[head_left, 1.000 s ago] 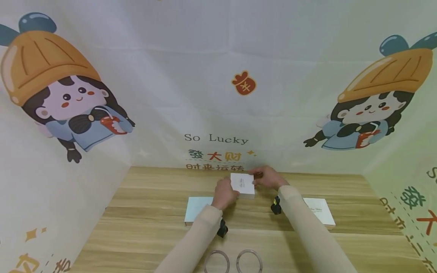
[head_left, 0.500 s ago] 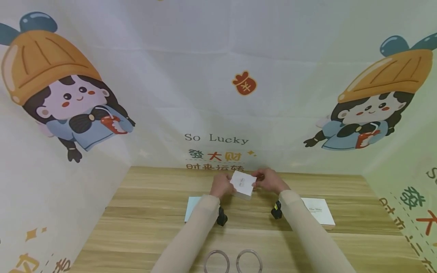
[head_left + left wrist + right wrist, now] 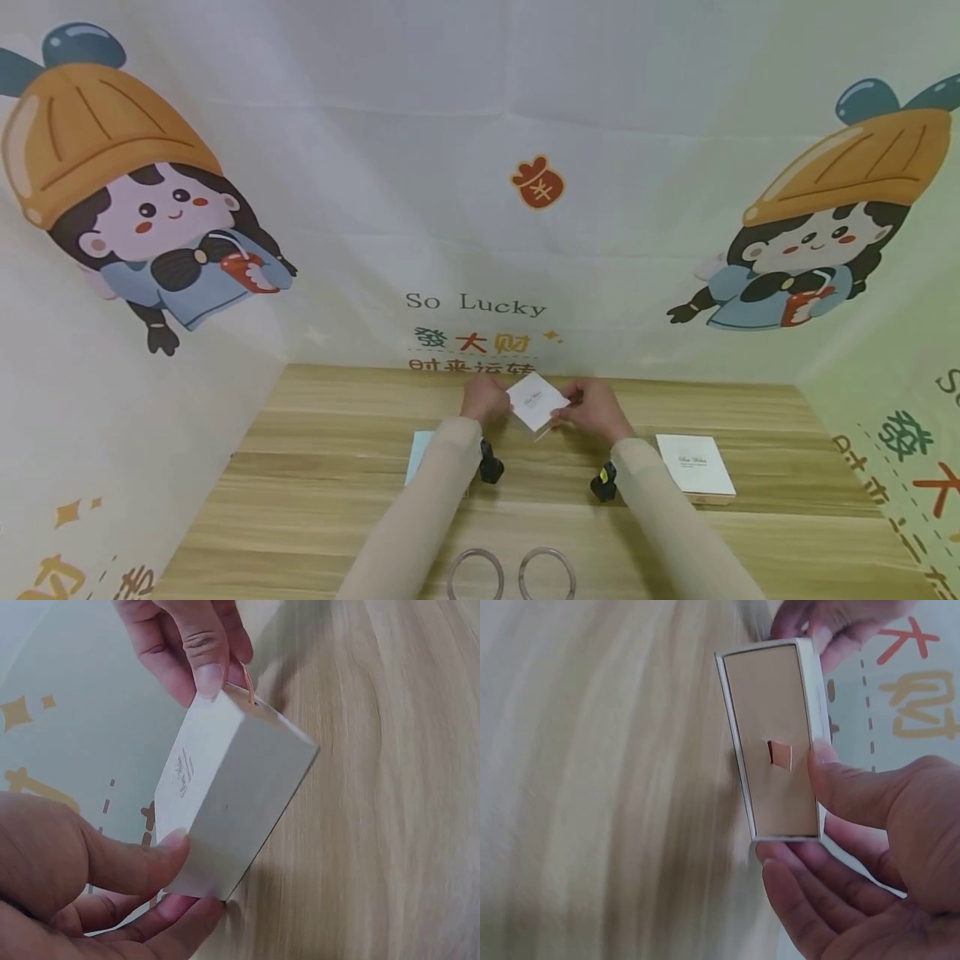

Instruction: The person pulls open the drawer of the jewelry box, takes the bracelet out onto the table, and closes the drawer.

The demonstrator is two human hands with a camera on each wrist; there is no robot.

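Observation:
Between both hands, off the tabletop, is a small white drawer-style gift box [image 3: 535, 402] with small print on its top. The left hand [image 3: 486, 398] grips one corner, its thumb [image 3: 142, 862] on the printed face and fingers below. At the opposite side the right hand [image 3: 596, 410] holds the box, thumb [image 3: 847, 776] along an edge and fingers [image 3: 802, 892] beneath its end. The right wrist view shows the tan drawer front [image 3: 772, 690] with a pink-tan ribbon tab [image 3: 781, 755], the drawer pushed in flush. The ribbon [image 3: 250, 684] also shows beside the right fingers.
A light-blue box [image 3: 418, 454] lies partly behind the left sleeve. Right of the right forearm sits a larger white box [image 3: 697, 467]. Two pale bangles, one left [image 3: 477, 552] and one right [image 3: 547, 550], lie near the front. Printed cloth [image 3: 360, 208] walls the wooden table.
Held by both hands, the white gift box has turned clockwise in the head view, from square-on to a diamond angle. The right forearm has shifted slightly, uncovering more of the larger white box.

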